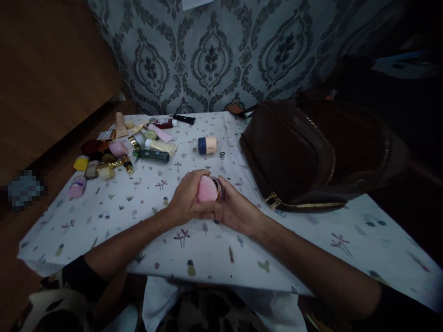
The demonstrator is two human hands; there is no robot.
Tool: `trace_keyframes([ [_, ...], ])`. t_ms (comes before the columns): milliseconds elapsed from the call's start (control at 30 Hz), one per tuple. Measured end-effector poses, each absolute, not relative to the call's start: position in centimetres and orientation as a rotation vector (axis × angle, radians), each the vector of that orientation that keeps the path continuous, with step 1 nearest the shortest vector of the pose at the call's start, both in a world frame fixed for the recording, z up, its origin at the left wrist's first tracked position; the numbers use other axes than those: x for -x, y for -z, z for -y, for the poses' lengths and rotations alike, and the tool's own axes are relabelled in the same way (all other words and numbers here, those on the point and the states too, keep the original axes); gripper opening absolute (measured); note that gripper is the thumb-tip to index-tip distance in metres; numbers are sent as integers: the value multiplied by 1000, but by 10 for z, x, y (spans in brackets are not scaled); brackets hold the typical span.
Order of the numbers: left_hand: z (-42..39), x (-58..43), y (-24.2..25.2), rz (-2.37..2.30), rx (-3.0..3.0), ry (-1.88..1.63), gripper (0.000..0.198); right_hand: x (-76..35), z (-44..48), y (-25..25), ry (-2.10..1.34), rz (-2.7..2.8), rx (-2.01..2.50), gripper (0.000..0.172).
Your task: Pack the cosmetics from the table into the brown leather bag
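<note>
- Pink compact (206,189): round, pink face toward cam, dark rim w/ a glint on its right edge. Sits mid-front over the worktop (104,216), between both hands.
- Left hand (187,199): fingers curled over compact's top & left side, closed round it.
- Right hand (238,211): cups compact from right & below, wrapped on it. Meets left hand under the compact.
- Can't tell if compact rests on the cloth or is lifted off it.
- Worktop: white cloth w/ small prints (flamingos, pineapples etc.).
- Brown handbag (294,152): just right of the hands, lying flat-ish, gold zip along lower edge. Near right hand, not touching.
- Blue-capped cream bottle (206,145): on its side, alone, behind the hands.
- Dark green tube (152,156): left of that bottle, at edge of the pile.
- Cosmetics pile (114,147): far-left corner, well apart from hands. Tubes, pots, pink & yellow bits, too small to name each.
- Black tube (184,119): back edge, near wall.
- Wall (211,60): grey damask wallpaper.
</note>
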State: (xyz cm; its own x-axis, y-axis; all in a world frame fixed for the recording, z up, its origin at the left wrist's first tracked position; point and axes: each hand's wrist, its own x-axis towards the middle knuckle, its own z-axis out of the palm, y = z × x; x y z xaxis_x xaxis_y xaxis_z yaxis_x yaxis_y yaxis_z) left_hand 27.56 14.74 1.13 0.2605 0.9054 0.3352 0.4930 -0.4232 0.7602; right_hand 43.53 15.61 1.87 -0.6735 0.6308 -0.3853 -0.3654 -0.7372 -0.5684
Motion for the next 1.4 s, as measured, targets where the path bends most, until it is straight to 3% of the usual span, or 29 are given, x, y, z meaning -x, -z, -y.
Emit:
trace_keyframes([
  [67,-147,-277,-13,-1279,-2018,-1055,42,-435,-156,-18,-2405,620,756,56],
  [133,-147,-278,-15,-1301,-1961,-1046,34,-434,-155,-17,-2418,625,748,55],
  [367,-148,-275,-18,-1272,-1747,-1185,35,-437,-154,-18,-2289,694,754,30],
  [633,-153,-269,-12,-1171,-1673,-1311,27,-440,-161,-18,-2126,607,824,20],
  [833,-148,-273,-16,-1175,-1822,-1243,28,-440,-160,-17,-2112,582,795,22],
  [1000,-146,-274,-6,-1096,-1767,-1171,38,-439,-159,-9,-2140,698,691,40],
  [1167,-144,-277,3,-1049,-1942,-1029,68,-435,-154,-15,-2029,772,652,61],
  [1400,-149,-269,18,-1263,-2259,-1107,76,-432,-154,-8,-2022,770,746,92],
])
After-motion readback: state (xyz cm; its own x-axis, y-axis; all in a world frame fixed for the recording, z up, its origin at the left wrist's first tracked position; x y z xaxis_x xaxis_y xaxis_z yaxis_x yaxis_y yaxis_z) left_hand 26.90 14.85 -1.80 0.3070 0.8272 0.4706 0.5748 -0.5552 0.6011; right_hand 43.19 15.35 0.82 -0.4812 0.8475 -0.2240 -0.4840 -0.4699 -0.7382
